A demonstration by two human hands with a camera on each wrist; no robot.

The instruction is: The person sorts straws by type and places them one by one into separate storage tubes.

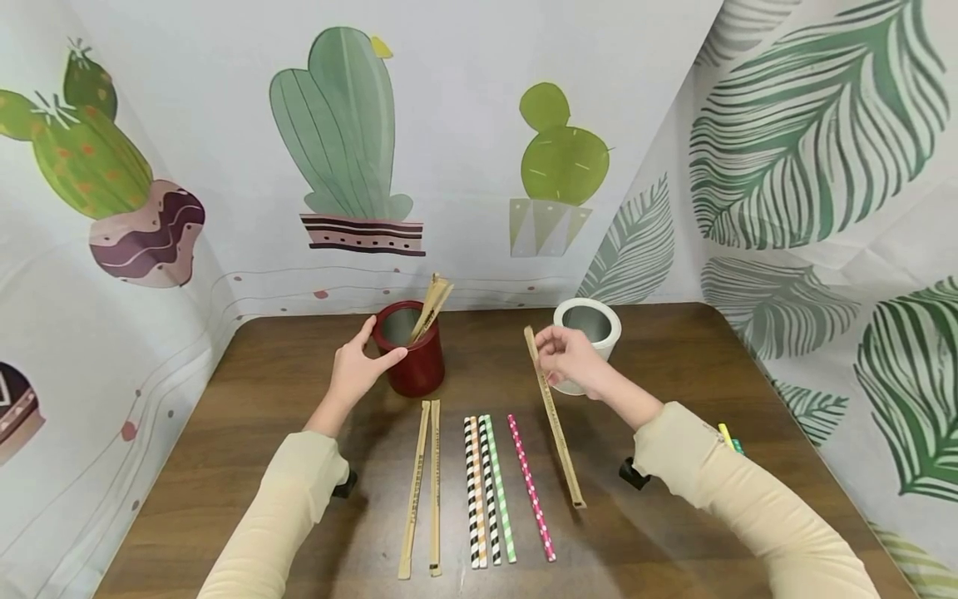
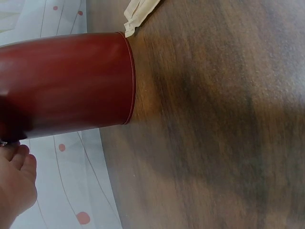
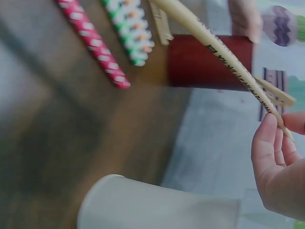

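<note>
In the head view, my left hand holds the dark red cup at its rim, thumb on the near side. Several paper-wrapped straws lean inside that cup. My right hand pinches another paper-wrapped straw near its upper end, slanted above the table. The right wrist view shows this wrapped straw between the thumb and fingertips. A white cup stands just behind the right hand, partly hidden by it. The left wrist view shows the red cup's side and only part of the left hand.
Two wrapped straws lie on the brown table. Right of them lie several striped straws and a pink dotted straw. Yellow and teal items show behind the right sleeve. A cactus-print cloth hangs behind.
</note>
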